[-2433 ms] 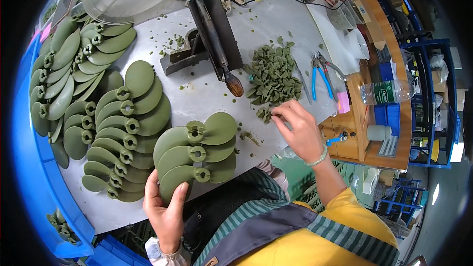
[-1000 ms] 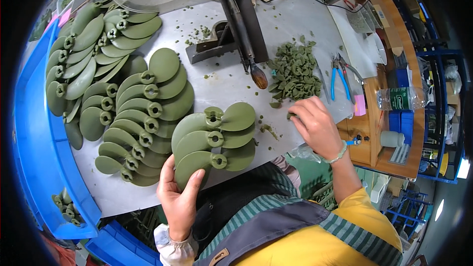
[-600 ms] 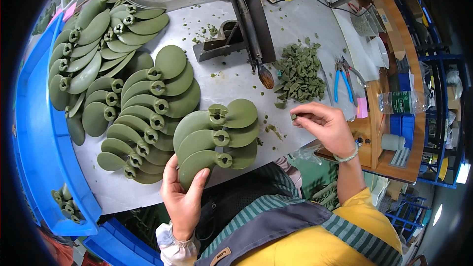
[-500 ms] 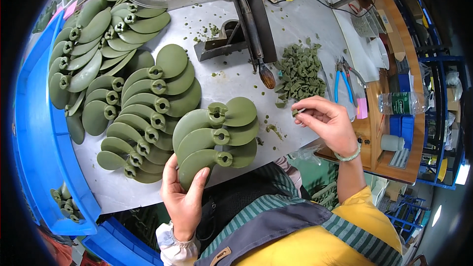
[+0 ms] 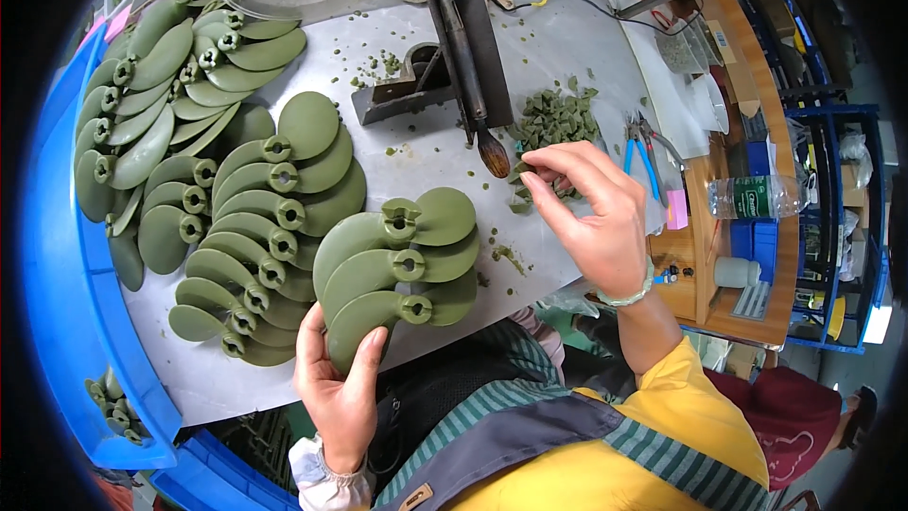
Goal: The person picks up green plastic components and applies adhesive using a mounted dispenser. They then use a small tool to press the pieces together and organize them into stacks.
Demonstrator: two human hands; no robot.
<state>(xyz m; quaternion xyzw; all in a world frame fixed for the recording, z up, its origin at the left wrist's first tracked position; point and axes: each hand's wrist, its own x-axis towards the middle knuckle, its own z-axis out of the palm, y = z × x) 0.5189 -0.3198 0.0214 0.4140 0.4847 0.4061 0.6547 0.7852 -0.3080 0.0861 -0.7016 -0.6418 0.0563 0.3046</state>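
Centrally, left hand (image 5: 339,396) grips the near blade of a fanned stack of green propellers (image 5: 392,260) at the grey desk (image 5: 567,47) edge. Right hand (image 5: 591,213) pinches a small green piece (image 5: 526,170) beside the scrap pile (image 5: 553,118). Clear labelled bottle (image 5: 757,197) lies on wooden shelf (image 5: 747,317), right.

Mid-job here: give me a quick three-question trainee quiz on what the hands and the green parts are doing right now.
1. True or false: the left hand holds a fan of green propeller blades by its lower edge.
2. The right hand is nearest: A) pile of small green pieces B) blue-handled pliers C) water bottle
3. What tool's tip lies just left of the right fingertips?

Key: 1 true; 2 A; 3 the soldering iron.
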